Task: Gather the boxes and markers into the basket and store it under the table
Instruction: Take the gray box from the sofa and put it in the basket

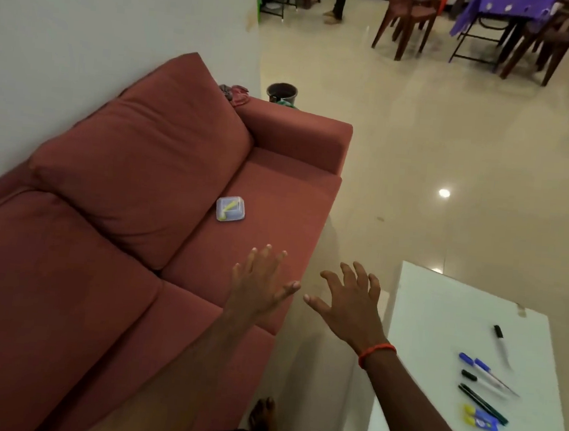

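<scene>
A small clear plastic box (230, 208) with something yellow inside lies on the seat of the red sofa (110, 220). My left hand (260, 283) is open, fingers spread, over the seat's front edge, a little short of the box. My right hand (347, 301), with a red thread at the wrist, is also open, over the floor between sofa and table. Several markers (483, 387) lie on the white table (438, 332) at the lower right, one black-capped marker (501, 344) apart from the rest. No basket is in view.
A dark bucket (282, 93) stands behind the sofa's armrest, with a cloth (233, 91) on the armrest's back corner. Brown chairs (410, 16) and a purple-covered table (493, 13) stand far across the glossy floor. A person's legs (336, 3) show at the top. My bare foot (262, 416) is by the sofa.
</scene>
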